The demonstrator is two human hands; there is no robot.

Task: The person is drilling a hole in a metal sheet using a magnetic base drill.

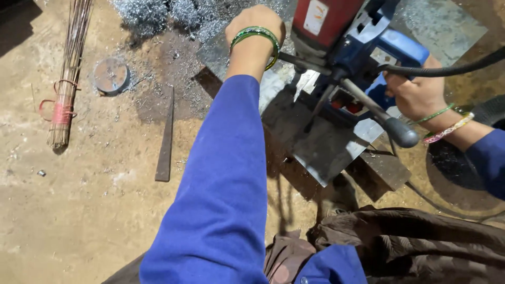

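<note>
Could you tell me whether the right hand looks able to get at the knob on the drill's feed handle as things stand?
Probably yes: the right hand rests on the drill beside the knob, with open space between; only the black cable passes above.

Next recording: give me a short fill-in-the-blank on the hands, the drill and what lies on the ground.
1. The left hand wears ____ bangles at the wrist.
2. The right hand rests on the red and ____ drill.
3. The broom of thin sticks is tied with ____ cord.
4. The drill stands on a flat ____ plate.

Missing words: green; blue; red; metal
</note>
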